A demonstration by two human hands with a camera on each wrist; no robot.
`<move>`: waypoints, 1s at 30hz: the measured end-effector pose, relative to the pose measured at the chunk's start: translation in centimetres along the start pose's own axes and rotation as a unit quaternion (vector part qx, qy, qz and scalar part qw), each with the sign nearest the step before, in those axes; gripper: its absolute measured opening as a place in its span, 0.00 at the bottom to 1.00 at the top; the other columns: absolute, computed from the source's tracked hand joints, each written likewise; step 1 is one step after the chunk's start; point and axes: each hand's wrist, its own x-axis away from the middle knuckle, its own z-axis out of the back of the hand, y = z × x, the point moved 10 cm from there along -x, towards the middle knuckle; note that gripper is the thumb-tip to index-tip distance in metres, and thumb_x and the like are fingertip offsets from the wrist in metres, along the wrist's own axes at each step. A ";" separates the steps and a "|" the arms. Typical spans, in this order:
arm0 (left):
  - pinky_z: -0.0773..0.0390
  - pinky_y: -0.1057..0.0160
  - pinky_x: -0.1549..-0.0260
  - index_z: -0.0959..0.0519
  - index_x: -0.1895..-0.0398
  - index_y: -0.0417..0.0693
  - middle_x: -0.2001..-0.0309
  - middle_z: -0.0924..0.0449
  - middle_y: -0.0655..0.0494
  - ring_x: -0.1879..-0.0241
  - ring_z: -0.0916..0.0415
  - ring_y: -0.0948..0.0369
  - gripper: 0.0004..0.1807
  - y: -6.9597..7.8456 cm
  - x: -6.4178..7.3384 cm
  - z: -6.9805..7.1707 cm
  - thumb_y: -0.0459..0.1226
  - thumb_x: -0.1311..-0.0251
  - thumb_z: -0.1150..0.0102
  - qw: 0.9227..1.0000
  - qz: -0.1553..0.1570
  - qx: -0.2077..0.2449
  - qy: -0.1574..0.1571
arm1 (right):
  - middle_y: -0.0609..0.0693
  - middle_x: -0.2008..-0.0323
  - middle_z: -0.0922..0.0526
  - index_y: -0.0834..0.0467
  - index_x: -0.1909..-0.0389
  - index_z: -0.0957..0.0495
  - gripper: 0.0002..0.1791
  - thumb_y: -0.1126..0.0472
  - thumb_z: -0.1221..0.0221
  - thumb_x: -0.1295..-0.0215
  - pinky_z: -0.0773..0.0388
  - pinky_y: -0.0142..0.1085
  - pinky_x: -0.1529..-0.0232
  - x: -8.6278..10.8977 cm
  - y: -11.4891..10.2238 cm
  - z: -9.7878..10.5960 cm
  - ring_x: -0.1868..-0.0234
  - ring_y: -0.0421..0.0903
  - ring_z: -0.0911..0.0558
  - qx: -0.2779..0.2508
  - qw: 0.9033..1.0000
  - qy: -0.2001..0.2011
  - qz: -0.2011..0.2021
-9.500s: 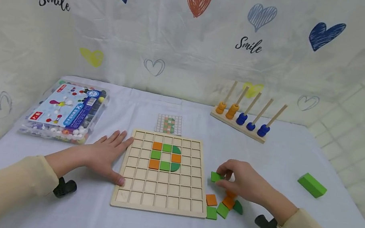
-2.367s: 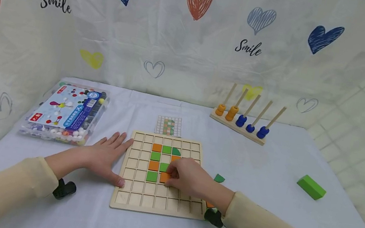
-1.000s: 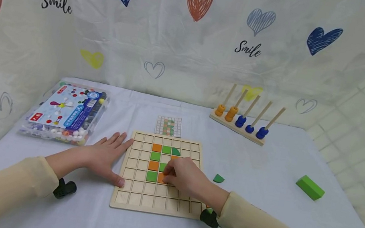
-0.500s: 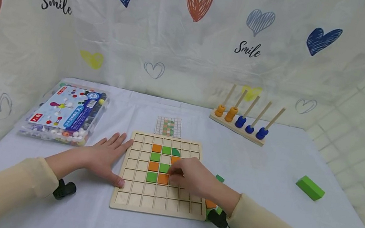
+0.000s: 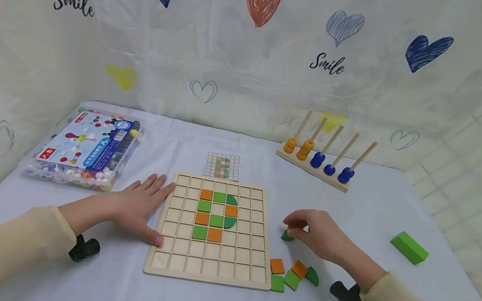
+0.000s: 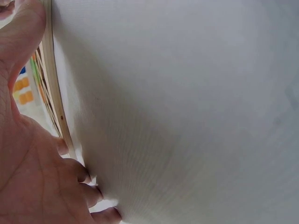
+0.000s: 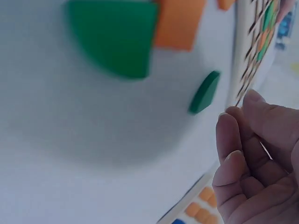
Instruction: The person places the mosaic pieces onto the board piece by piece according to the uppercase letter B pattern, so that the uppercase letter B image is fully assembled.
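My left hand (image 5: 137, 207) lies flat with spread fingers, thumb and fingertips on the left edge of the wooden grid board (image 5: 210, 269). In the left wrist view its thumb (image 6: 28, 28) rests at the board's edge. Orange, green and dark green tiles fill several cells, among them an orange square tile (image 5: 215, 234). Over the table to the board's right hovers my right hand (image 5: 320, 234), fingers loosely bent. Just under its fingertips lies a dark green quarter-circle tile (image 5: 287, 235). The right wrist view shows that quarter-circle tile (image 7: 204, 92) apart from the fingers, which hold nothing.
Loose tiles lie by the board's lower right corner, including a green square (image 5: 278, 283) and another quarter-circle (image 5: 312, 276). A pattern card (image 5: 222, 166) sits behind the board. Around are a plastic box (image 5: 87, 145), a bead-peg stand (image 5: 314, 169) and a green block (image 5: 410, 247).
The right hand has left the board, where the orange square tile now sits in a cell, and moved right over the quarter-circle tile. The left hand has stayed put.
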 end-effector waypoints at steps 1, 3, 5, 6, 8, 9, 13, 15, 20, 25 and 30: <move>0.60 0.27 0.26 0.59 0.17 0.38 0.18 0.69 0.31 0.20 0.71 0.32 0.72 0.0 0.0 0.0 0.70 0.51 0.32 1.000 0.001 -0.001 0.000 | 0.47 0.60 0.12 0.62 0.52 0.15 0.11 0.68 0.35 0.34 0.16 0.37 0.56 0.1 0.5 0.0 0.61 0.41 0.19 0.000 1.000 0.000 -0.004; 0.60 0.27 0.26 0.59 0.17 0.38 0.18 0.68 0.31 0.20 0.71 0.32 0.72 0.0 0.0 0.0 0.69 0.51 0.32 1.000 0.001 -0.001 0.000 | 0.47 0.61 0.13 0.63 0.52 0.15 0.11 0.67 0.33 0.35 0.17 0.37 0.56 0.2 1.4 -0.2 0.61 0.42 0.20 -0.002 1.000 -0.005 -0.014; 0.60 0.27 0.26 0.59 0.17 0.38 0.18 0.68 0.31 0.20 0.71 0.32 0.72 0.0 0.1 0.0 0.69 0.51 0.31 1.000 0.001 0.000 0.000 | 0.47 0.63 0.14 0.63 0.53 0.15 0.11 0.65 0.32 0.35 0.18 0.36 0.57 0.1 2.0 -0.5 0.62 0.41 0.21 -0.007 1.000 -0.012 -0.027; 0.61 0.27 0.26 0.59 0.17 0.38 0.18 0.68 0.31 0.20 0.71 0.32 0.72 0.0 0.1 0.0 0.69 0.51 0.31 1.000 0.001 0.001 -0.001 | 0.46 0.64 0.15 0.62 0.54 0.15 0.11 0.64 0.31 0.36 0.19 0.35 0.58 0.0 2.2 -0.7 0.63 0.42 0.22 -0.009 0.999 -0.015 -0.034; 0.61 0.27 0.26 0.59 0.17 0.38 0.18 0.68 0.31 0.20 0.71 0.32 0.72 0.0 0.1 0.0 0.69 0.51 0.31 1.000 -0.001 0.003 -0.001 | 0.46 0.67 0.16 0.62 0.57 0.15 0.11 0.61 0.30 0.37 0.21 0.34 0.60 -0.2 2.4 -1.1 0.65 0.42 0.23 -0.013 0.999 -0.018 -0.045; 0.61 0.26 0.26 0.59 0.17 0.38 0.18 0.68 0.31 0.20 0.70 0.32 0.72 0.1 0.1 0.0 0.69 0.51 0.31 1.000 -0.001 0.004 -0.002 | 0.46 0.68 0.17 0.61 0.59 0.16 0.10 0.60 0.30 0.37 0.22 0.34 0.62 -0.3 2.5 -1.3 0.66 0.42 0.23 -0.012 0.999 -0.018 -0.047; 0.61 0.26 0.26 0.58 0.17 0.38 0.18 0.68 0.31 0.20 0.71 0.32 0.72 0.1 0.1 0.0 0.69 0.51 0.31 1.000 -0.001 0.002 -0.002 | 0.46 0.72 0.19 0.59 0.64 0.17 0.10 0.59 0.28 0.38 0.23 0.33 0.64 -0.8 2.4 -1.6 0.69 0.42 0.25 -0.005 0.998 -0.013 -0.053; 0.61 0.26 0.26 0.59 0.17 0.38 0.18 0.68 0.31 0.20 0.71 0.32 0.72 0.1 0.0 0.0 0.69 0.52 0.31 1.000 -0.001 0.001 -0.003 | 0.46 0.72 0.19 0.59 0.64 0.18 0.10 0.59 0.28 0.39 0.23 0.33 0.64 -1.0 2.2 -1.7 0.69 0.42 0.25 -0.003 0.998 -0.014 -0.054; 0.61 0.26 0.26 0.59 0.17 0.39 0.18 0.68 0.31 0.20 0.71 0.32 0.72 -0.1 0.0 -0.1 0.70 0.52 0.31 1.000 -0.001 0.000 -0.001 | 0.47 0.69 0.20 0.58 0.62 0.20 0.10 0.64 0.28 0.39 0.22 0.35 0.60 -1.2 1.4 -2.1 0.65 0.43 0.25 -0.011 0.999 -0.025 -0.047; 0.61 0.27 0.26 0.59 0.17 0.40 0.18 0.69 0.32 0.19 0.71 0.32 0.72 -0.1 0.0 -0.1 0.70 0.52 0.32 1.000 -0.001 0.000 0.000 | 0.46 0.65 0.19 0.56 0.61 0.19 0.09 0.67 0.30 0.39 0.20 0.37 0.56 -1.2 0.7 -2.3 0.63 0.44 0.24 -0.035 0.998 -0.033 -0.041; 0.61 0.27 0.26 0.60 0.17 0.39 0.18 0.69 0.31 0.19 0.71 0.32 0.72 -0.1 0.0 0.0 0.70 0.51 0.32 1.000 -0.002 -0.002 0.001 | 0.46 0.60 0.14 0.55 0.56 0.14 0.09 0.68 0.33 0.35 0.20 0.35 0.55 -1.3 0.4 -2.5 0.61 0.42 0.23 -0.051 0.998 -0.036 -0.025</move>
